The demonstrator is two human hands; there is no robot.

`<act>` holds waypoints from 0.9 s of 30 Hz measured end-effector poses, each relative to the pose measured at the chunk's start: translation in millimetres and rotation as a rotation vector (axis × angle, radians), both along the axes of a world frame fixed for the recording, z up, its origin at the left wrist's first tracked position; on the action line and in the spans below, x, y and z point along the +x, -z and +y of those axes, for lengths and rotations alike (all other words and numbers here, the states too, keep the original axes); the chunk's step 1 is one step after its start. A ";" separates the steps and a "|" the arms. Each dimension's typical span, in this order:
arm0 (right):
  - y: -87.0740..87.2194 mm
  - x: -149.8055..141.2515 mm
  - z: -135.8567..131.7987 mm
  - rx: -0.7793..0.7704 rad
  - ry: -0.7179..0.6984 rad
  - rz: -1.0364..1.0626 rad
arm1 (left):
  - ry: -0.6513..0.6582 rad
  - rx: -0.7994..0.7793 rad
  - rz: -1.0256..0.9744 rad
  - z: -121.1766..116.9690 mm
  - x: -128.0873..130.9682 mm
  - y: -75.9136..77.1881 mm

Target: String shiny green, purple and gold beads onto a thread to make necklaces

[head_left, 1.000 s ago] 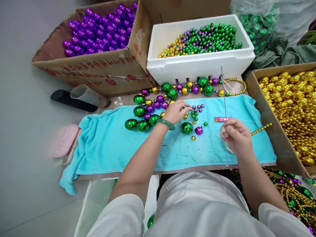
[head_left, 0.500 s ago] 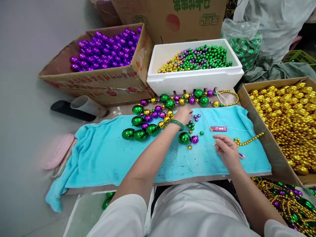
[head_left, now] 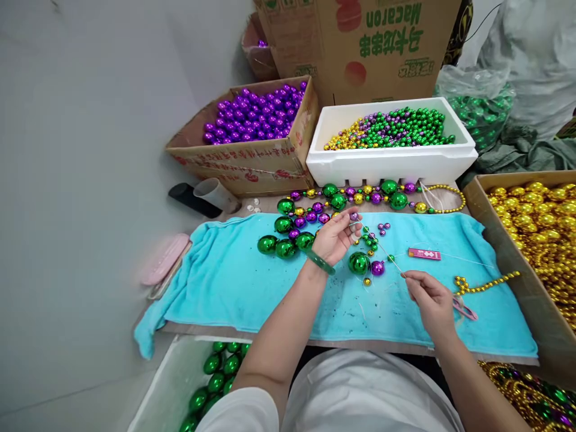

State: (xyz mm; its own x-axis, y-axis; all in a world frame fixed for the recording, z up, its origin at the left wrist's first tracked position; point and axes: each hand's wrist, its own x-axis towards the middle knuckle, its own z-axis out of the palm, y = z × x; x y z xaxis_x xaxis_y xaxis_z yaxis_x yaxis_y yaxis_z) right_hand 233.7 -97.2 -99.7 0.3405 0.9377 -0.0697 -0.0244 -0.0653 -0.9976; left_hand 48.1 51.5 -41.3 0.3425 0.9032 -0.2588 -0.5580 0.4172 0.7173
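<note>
My left hand (head_left: 335, 236), with a green bangle at its wrist, pinches a small purple bead (head_left: 354, 216) between thumb and fingertips. The far tip of a long thin needle (head_left: 381, 247) meets this bead; whether it passes through the hole is too small to tell. My right hand (head_left: 429, 295) grips the needle's near end in closed fingers. Between the hands on the turquoise towel (head_left: 279, 294) lie a large green bead (head_left: 359, 263), a purple bead (head_left: 377, 268) and a small gold bead (head_left: 367, 281). Loose small purple beads (head_left: 384, 228) sit just beyond.
A bead garland (head_left: 346, 195) lies along the towel's far edge. Behind stand a carton of purple beads (head_left: 243, 147) and a white foam box (head_left: 391, 162). A carton of gold beads (head_left: 508, 252) borders the right. A maroon packet (head_left: 424, 254) and gold bead string (head_left: 490, 284) lie near my right hand.
My left hand has turned palm-up and come back from the small beads with a purple one at the needle's tip. The view has swung left; my right hand still holds the needle.
</note>
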 end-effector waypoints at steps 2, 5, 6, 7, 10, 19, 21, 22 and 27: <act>-1.7 -1.0 -0.7 0.000 -0.001 -0.014 | -0.013 0.019 0.022 -3.1 -0.5 -0.6; -4.0 -2.1 -1.4 -0.002 -0.002 -0.025 | -0.032 0.055 0.054 -7.3 -1.6 -0.9; -4.7 -2.5 -1.6 0.001 -0.006 -0.028 | -0.035 0.070 0.065 -8.5 -2.1 -0.6; -5.4 -2.8 -1.7 0.004 -0.011 -0.031 | -0.035 0.085 0.079 -9.4 -2.8 -0.1; -7.9 -3.6 -1.6 0.003 -0.022 -0.042 | -0.044 0.146 0.136 -11.4 -5.4 2.7; -15.2 -0.2 -1.7 -0.032 -0.033 -0.049 | -0.124 0.394 0.252 -10.4 -15.3 6.0; -15.3 1.3 -1.6 -0.035 -0.033 -0.062 | -0.111 0.409 0.270 -10.5 -17.8 5.6; -15.1 1.6 -1.1 -0.037 -0.037 -0.065 | -0.102 0.404 0.278 -11.0 -18.7 5.5; -10.3 0.4 4.0 -0.072 -0.114 -0.028 | 0.112 0.292 0.274 -21.8 -15.9 7.5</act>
